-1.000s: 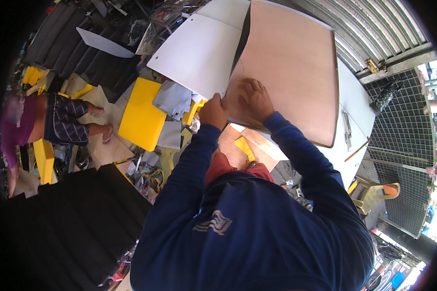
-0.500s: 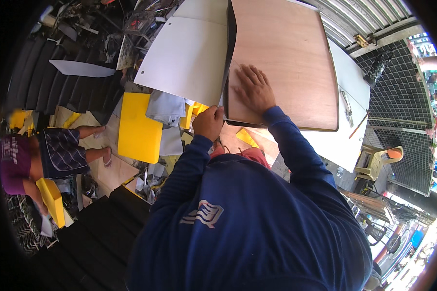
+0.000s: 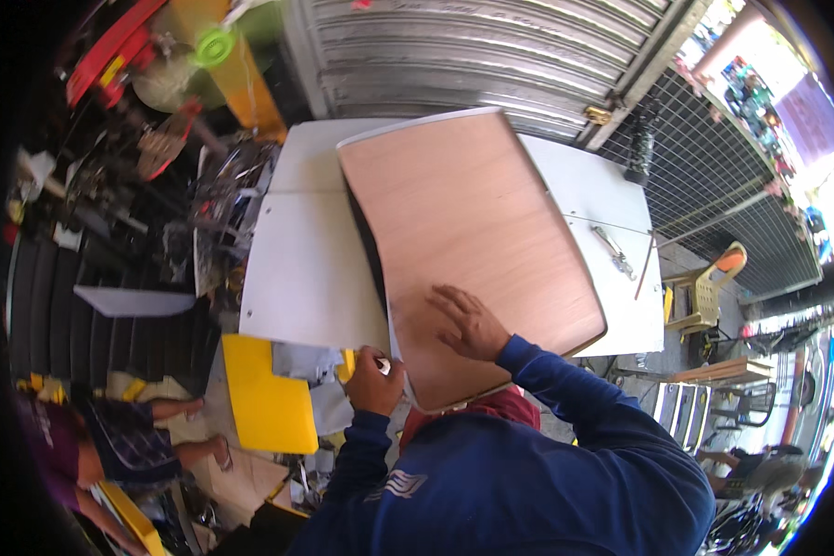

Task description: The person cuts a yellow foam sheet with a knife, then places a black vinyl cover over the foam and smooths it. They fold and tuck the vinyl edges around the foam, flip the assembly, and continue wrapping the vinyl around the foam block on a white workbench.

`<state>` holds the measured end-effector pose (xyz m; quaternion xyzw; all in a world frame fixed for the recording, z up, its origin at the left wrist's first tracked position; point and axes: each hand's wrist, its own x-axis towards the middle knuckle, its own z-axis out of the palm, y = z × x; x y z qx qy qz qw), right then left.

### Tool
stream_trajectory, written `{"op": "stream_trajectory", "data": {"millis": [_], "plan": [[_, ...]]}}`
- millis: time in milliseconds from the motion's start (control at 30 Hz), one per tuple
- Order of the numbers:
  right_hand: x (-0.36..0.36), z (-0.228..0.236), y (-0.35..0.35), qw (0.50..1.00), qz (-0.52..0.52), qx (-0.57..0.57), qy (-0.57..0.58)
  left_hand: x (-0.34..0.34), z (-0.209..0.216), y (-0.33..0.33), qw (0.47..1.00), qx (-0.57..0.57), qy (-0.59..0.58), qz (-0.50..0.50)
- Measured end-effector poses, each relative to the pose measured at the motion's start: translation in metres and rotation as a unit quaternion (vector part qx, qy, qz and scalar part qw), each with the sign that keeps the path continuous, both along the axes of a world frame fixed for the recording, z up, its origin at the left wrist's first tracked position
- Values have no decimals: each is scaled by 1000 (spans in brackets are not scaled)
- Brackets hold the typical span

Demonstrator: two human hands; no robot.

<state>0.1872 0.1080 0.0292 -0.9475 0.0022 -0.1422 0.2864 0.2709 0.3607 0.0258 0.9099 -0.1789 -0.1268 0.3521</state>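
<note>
A wood-coloured thin panel (image 3: pixel 477 218), with a dark layer under its left side and pale edging at its far and near ends, lies at a slant on a white table (image 3: pixel 310 264). Its near end sticks out over the table's front edge. My right hand (image 3: pixel 473 324) rests on the panel near its close left part, fingers spread. At the panel's near left corner, my left hand (image 3: pixel 375 382) is closed in a pinch. A small white bit shows at its fingers, but what it grips cannot be made out.
Right of the panel lie a metal tool (image 3: pixel 613 252) and a thin brown stick (image 3: pixel 644 267). A yellow slab (image 3: pixel 267 394) stands left below the table. Behind is a metal shutter (image 3: pixel 473 51). A plastic chair (image 3: pixel 700 287) is at right. Another person's legs (image 3: pixel 195 449) show at left.
My view has tilted up, showing more of the shutter. The panel has turned counter-clockwise on the table, its near end jutting further out. Both hands remain by its near left corner.
</note>
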Motion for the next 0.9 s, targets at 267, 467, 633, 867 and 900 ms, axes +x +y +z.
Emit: {"op": "stream_trajectory", "data": {"millis": [267, 467, 633, 867, 900], "plan": [[132, -8, -307, 899, -423, -80, -83, 158, 4, -294, 939, -29, -284, -189], [247, -35, -448, 949, -313, -10, -39, 236, -27, -459, 934, 76, -310, -159], [271, -21, -488, 980, -185, -68, -2, 255, -33, -495, 944, 164, -271, -88], [270, -24, -498, 968, -170, -130, 128, 252, -27, -491, 950, 136, -267, -86], [268, -26, -499, 957, -219, -84, 171, 253, -27, -491, 950, 144, -261, -88]]}}
